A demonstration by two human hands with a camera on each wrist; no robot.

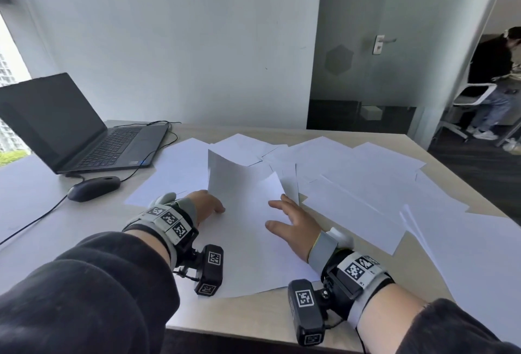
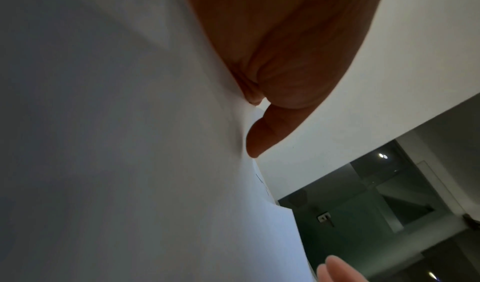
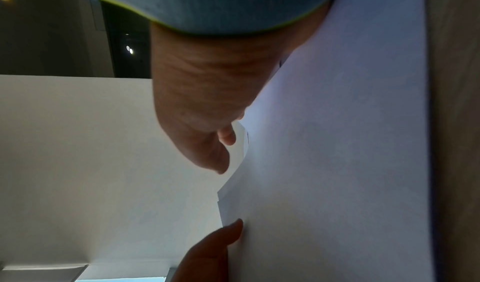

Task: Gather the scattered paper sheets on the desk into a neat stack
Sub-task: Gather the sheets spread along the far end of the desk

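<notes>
Many white paper sheets (image 1: 366,184) lie scattered and overlapping across the light wooden desk (image 1: 239,314). In front of me, on top of a flat sheet (image 1: 245,255), one sheet (image 1: 242,181) curls up off the pile. My left hand (image 1: 208,204) pinches its left edge, thumb on top and fingers hidden under it; the left wrist view shows the thumb (image 2: 259,138) pressed on that paper (image 2: 130,142). My right hand (image 1: 293,221) lies with fingers spread and straight against the sheet's right edge. In the right wrist view it (image 3: 197,101) touches the paper (image 3: 337,163).
An open black laptop (image 1: 84,128) stands at the desk's back left, with a black mouse (image 1: 94,188) and cables in front of it. A wall and a glass door rise behind the desk. A person (image 1: 496,77) stands by a chair beyond the doorway at right.
</notes>
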